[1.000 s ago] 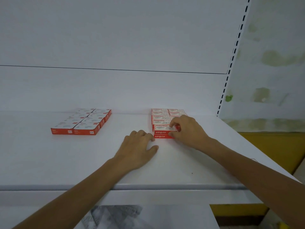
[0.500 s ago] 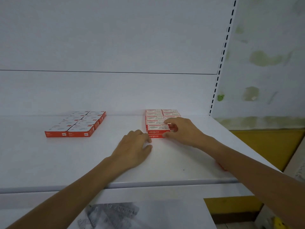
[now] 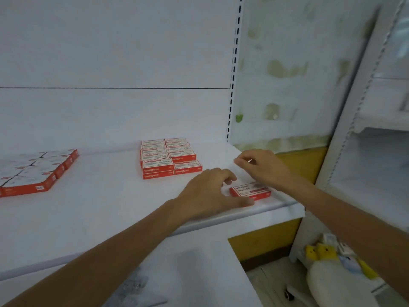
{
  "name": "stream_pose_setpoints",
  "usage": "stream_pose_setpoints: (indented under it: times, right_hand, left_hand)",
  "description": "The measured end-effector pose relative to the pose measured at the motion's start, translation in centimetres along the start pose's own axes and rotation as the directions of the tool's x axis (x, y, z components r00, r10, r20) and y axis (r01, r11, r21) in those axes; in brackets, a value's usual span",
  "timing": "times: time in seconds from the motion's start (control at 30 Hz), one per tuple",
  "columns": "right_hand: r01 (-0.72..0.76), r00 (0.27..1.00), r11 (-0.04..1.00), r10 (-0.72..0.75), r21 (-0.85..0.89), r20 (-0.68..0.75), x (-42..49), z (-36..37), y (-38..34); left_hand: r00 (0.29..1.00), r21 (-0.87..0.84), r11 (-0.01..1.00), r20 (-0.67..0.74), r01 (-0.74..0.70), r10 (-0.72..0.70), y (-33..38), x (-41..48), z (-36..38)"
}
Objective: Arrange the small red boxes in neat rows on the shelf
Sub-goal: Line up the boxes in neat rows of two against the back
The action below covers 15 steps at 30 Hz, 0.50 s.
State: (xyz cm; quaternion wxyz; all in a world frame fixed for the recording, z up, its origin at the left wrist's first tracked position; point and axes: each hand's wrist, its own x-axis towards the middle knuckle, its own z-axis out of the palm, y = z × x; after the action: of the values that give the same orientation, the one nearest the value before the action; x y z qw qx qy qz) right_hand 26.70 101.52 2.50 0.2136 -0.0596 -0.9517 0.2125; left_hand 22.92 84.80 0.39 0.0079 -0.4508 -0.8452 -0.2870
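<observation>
- We see the shelf (image 3: 110,202) as smooth, painted white sheet metal with a soft matt sheen.
- The small red boxes (image 3: 170,158) look like printed cardboard, slightly glossy.
- The slotted upright (image 3: 233,69) reads as painted metal.
- The wall (image 3: 287,63) beside it is rough, with patchy, stained paint.
- The bag (image 3: 332,282) on the floor looks like smooth, shiny plastic.

two hands (image 3: 212,191), three groups of red boxes (image 3: 170,158)

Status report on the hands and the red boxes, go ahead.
Left hand at loose red box, shelf front edge. Right hand open above it. Stacked rows behind. Path clear.
</observation>
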Motion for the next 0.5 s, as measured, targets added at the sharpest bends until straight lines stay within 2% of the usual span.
stream_pose_setpoints:
  times: [0.07, 0.13, 0.27, 0.37, 0.5]
  right_hand:
    - [-0.047, 0.999, 0.999, 0.048, -0.015, 0.026, -1.3, -0.7, 1.0]
    - [-0.082, 0.994, 0.996, 0.085, -0.037, 0.067, -2.4, -1.1, 1.4]
    - [-0.070, 0.996, 0.991, 0.076, -0.113, 0.051, -3.0, -0.9, 1.2]
    - [-0.055, 0.996, 0.998, 0.058, -0.041, 0.069, -2.8, -0.4, 0.3]
    - [-0.078, 0.993, 0.988, 0.064, 0.137, 0.101, -2.0, 0.3, -1.6]
  left_hand:
    - [0.999, 0.026, 0.999, 0.023, -0.031, 0.031, 0.5, 0.4, 0.7]
    - [0.999, -0.026, 0.999, 0.015, -0.041, 0.042, 0.6, 0.8, 0.9]
    - [0.996, -0.067, 0.998, -0.088, 0.002, -0.008, 0.1, 1.3, 1.2]
    - [0.985, -0.112, 0.993, -0.163, 0.038, -0.056, 0.0, 1.3, 1.3]
    - [0.967, -0.072, 0.997, -0.250, 0.022, -0.040, -0.3, 1.0, 0.8]
